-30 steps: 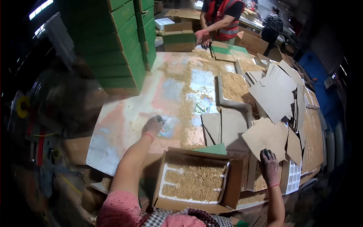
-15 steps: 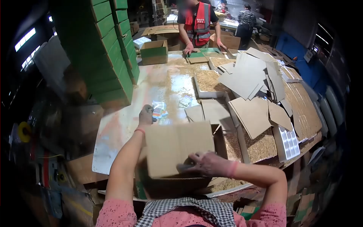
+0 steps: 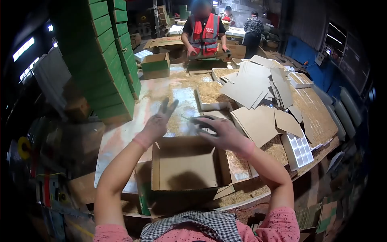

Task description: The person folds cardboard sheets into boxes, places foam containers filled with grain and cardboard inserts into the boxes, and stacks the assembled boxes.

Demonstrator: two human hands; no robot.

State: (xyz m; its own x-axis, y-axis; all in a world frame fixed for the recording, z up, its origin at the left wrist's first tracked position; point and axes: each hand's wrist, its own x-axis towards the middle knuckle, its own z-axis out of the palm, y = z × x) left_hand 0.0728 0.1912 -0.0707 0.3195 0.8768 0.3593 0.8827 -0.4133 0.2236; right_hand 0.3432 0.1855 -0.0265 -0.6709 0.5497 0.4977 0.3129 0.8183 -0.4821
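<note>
An open cardboard box stands in front of me at the table's near edge, with bare brown cardboard inside. Beyond its left rim, my left hand is raised over the table, fingers spread and pointing away, holding nothing that I can see. Over the box's far right side, my right hand reaches leftward with thumb and fingers curled round a pale, blurred thing that I cannot make out. Dark stains or coverings show on the fingers. The printed cards near the hands are mostly hidden.
Green boxes rise in tall stacks at left. Grey-brown cardboard sheets lie heaped over trays of shavings at right, near a white compartment tray. Across the table, a person in a red vest handles cardboard near an open green box.
The cardboard piece under my right hand has left the box's top, and the inside now shows. My right hand has moved forward. The person opposite has lifted green cardboard off the table.
</note>
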